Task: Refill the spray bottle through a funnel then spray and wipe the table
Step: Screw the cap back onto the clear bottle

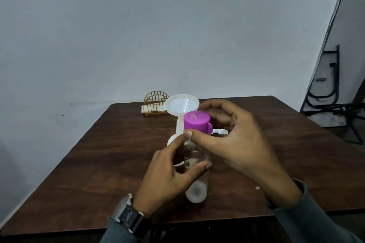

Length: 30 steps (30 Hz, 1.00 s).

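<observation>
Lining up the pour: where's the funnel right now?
Head view, table centre: the funnel stands in the white spray bottle, just behind the purple-capped bottle the left hand holds, in front of the gold wire holder.

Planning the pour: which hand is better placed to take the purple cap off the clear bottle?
Right. The right hand curls round the purple cap, thumb just below it, while the left hand grips the body of the clear bottle and should probably steady it.

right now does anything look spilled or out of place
No spill shows. The funnel sits in the white bottle. Only a small white scrap lies loose on the table near the right hand.
</observation>
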Tool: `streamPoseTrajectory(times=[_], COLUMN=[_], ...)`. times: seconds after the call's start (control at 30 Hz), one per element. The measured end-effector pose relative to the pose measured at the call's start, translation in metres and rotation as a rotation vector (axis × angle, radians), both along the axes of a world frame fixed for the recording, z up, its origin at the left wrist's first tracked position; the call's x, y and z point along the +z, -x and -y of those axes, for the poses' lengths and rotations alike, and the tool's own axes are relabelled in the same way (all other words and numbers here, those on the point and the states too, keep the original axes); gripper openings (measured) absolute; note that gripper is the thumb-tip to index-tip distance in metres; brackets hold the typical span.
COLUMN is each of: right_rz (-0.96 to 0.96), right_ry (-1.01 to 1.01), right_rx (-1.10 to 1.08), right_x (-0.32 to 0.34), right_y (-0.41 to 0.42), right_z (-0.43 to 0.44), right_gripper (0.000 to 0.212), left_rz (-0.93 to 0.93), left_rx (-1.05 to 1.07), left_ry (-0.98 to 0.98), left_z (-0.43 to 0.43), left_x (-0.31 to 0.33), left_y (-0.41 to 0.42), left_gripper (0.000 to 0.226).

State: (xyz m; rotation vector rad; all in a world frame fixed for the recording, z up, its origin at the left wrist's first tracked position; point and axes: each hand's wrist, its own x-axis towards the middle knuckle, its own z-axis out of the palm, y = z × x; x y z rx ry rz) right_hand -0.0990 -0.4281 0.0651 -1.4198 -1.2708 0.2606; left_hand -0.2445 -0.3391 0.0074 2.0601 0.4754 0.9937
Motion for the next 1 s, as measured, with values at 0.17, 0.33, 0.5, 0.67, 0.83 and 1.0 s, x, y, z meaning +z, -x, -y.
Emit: streamPoseTrajectory(times=[0.17, 0.33, 0.5, 0.67, 0.83, 1.0], right_rz=[0.021, 0.150, 0.185, 0.158, 0.103, 0.160], right_ry=[0.015, 0.116, 0.103, 0.118, 0.080, 0.066], right_rx=[-0.005, 0.018, -0.040, -0.128, -0.211, -0.290], right_x=[0.001, -0.001, 0.000, 0.015, 0.035, 0.048], right_y=[-0.002, -0.002, -0.006, -0.031, -0.066, -0.106], right_z=[0.003, 0.010, 0.018, 0.021, 0.002, -0.051], right_gripper=[0.065, 0.075, 0.076, 0.084, 0.092, 0.087], left_rz=[0.036, 0.055, 0.164, 0.287, 0.018, -0.122], left_rx=[0.026, -0.012, 0.166, 0.491, 0.589, 0.487], left_ry=[0.003, 0.005, 0.046, 0.009, -0.079, -0.099], left_z=[0.005, 0.005, 0.000, -0.035, -0.084, -0.127], left_x=[-0.003, 0.001, -0.002, 0.007, 0.010, 0.016], left_y=[-0.002, 0.000, 0.014, 0.040, 0.038, 0.005], left_gripper=[0.052, 0.047, 0.057, 0.029, 0.011, 0.025])
